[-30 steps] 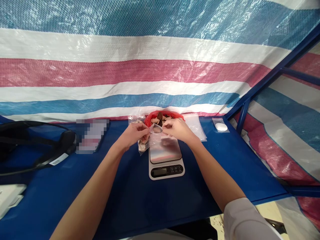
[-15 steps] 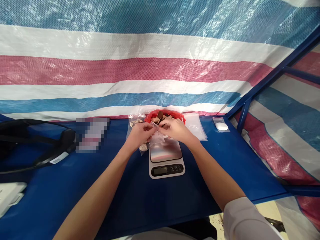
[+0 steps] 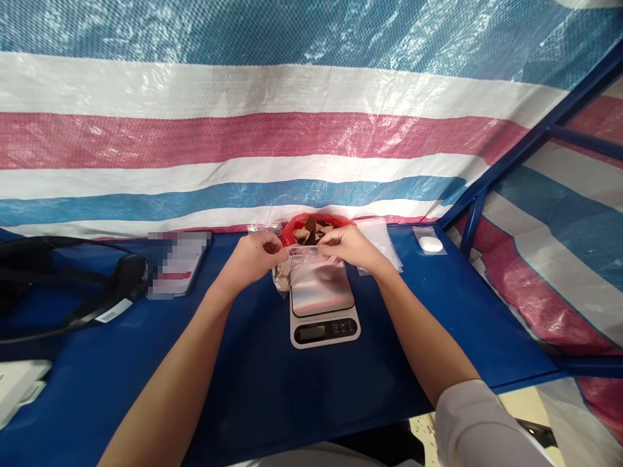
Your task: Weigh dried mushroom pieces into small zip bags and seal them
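A small clear plastic bag (image 3: 302, 254) is stretched between my two hands, above the back of a digital kitchen scale (image 3: 322, 292). My left hand (image 3: 256, 258) pinches the bag's left edge. At its right edge, the fingers of my right hand (image 3: 348, 245) are closed on the plastic. Just behind the hands, a red plastic bag (image 3: 288, 228) stands open with brown and tan dried slices (image 3: 314, 230) in it. Beside the scale's left edge lies a filled clear bag (image 3: 282, 275), partly hidden by my left hand. The scale's display looks dark.
Flat clear bags (image 3: 382, 246) lie right of the red bag, and a white oval object (image 3: 431, 244) sits on plastic farther right. At left are a partly blurred box (image 3: 182, 266), a black strap-like device (image 3: 121, 279) and a white device (image 3: 22, 386). Striped sheeting (image 3: 243, 136) backs the blue table (image 3: 272, 389).
My hands have drawn apart, the left one moving left, and the clear bag now spans the gap between them. More of the red bag's contents shows.
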{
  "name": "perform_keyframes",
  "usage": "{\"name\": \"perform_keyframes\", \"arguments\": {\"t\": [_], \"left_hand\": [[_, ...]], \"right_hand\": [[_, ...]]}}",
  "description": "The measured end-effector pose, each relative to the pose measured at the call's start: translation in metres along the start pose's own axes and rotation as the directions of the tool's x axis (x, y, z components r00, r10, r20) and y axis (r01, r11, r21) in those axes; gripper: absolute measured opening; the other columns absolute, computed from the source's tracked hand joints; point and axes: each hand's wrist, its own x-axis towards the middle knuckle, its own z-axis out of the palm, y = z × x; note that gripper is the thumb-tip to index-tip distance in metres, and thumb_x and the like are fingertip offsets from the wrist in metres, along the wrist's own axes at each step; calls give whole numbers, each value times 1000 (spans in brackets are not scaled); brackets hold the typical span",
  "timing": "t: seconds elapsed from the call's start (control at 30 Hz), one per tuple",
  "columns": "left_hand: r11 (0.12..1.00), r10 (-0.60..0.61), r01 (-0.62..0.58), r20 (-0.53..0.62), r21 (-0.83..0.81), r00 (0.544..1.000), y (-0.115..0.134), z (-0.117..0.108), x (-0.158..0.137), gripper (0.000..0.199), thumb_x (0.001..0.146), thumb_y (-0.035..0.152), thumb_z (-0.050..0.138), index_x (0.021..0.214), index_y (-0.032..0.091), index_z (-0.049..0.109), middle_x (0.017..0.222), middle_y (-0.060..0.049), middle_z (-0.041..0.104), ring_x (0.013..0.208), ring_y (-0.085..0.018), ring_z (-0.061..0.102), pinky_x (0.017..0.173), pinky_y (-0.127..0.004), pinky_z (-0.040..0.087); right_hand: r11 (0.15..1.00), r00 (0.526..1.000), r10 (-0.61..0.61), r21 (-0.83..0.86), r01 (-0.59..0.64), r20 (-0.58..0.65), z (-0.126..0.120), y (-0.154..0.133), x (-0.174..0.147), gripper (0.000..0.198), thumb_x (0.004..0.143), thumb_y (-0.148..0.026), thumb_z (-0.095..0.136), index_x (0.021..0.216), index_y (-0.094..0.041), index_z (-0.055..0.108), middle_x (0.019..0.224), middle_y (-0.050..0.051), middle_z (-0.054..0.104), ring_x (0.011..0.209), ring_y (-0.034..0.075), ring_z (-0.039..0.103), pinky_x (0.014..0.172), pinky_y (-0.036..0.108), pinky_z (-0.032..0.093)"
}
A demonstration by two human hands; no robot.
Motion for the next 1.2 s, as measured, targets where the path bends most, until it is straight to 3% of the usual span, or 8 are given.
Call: {"name": "perform_keyframes", "arguments": {"t": [0.1,0.23,0.37,0.5,0.6,0.73,0.9,1.2], "left_hand": [[996,91,-91,7,-4,996,-2,3,0,31,79,50,70,77,19,68,79,-4,71,72,-17,61,68,-26,48],[967,253,-248,95,-61,963,-4,5,-2,49,82,53,71,120,22,69,119,-8,72,103,-24,66,92,-31,50],[975,216,-199,238,-97,947,-4,8,-3,71,80,50,76,144,27,55,135,-8,66,114,-27,64,101,-37,49],[976,198,-167,241,-143,950,-7,15,-1,74,78,47,76,145,27,54,138,-9,65,115,-29,63,101,-40,50],[971,214,-182,217,-157,953,-10,21,1,72,77,45,77,143,25,57,141,-10,63,111,-27,63,100,-40,50],[976,210,-194,208,-96,955,-15,26,2,72,78,49,76,142,21,59,128,-12,69,101,-26,65,97,-41,50],[978,208,-194,230,-82,951,-18,27,2,70,81,50,73,143,20,58,137,-15,63,111,-29,64,96,-41,51],[969,247,-234,211,-84,946,-17,27,4,60,80,46,74,135,21,66,128,-12,68,116,-29,62,104,-41,47]], "right_hand": [[1000,1000,-26,-18,26,-13,-1,3,1,17,82,-31,68,76,-16,75,72,2,72,56,13,65,55,24,56],[998,998,-54,-19,55,38,-3,5,1,19,84,-33,68,81,-17,76,76,3,74,62,14,68,59,25,56],[988,994,-102,-116,105,39,-6,3,0,19,85,-32,67,89,-17,79,78,3,74,64,14,65,63,26,52],[987,989,-130,-106,123,-66,-7,-3,-2,23,86,-35,68,97,-19,80,90,4,77,76,17,68,68,28,52],[992,988,-113,-68,107,-101,-3,-10,-5,26,87,-40,67,98,-19,80,84,3,75,72,18,67,66,29,52],[965,985,-151,-229,130,-80,9,-18,-5,16,85,-34,73,85,-21,81,75,3,73,76,20,66,69,30,49],[934,990,-112,-349,74,-89,24,-18,0,19,86,-37,74,78,-22,81,77,4,75,78,20,66,69,31,47],[978,985,-95,-197,66,-142,31,-10,6,13,83,-20,69,84,-22,81,83,2,77,85,20,69,77,31,51]]}}
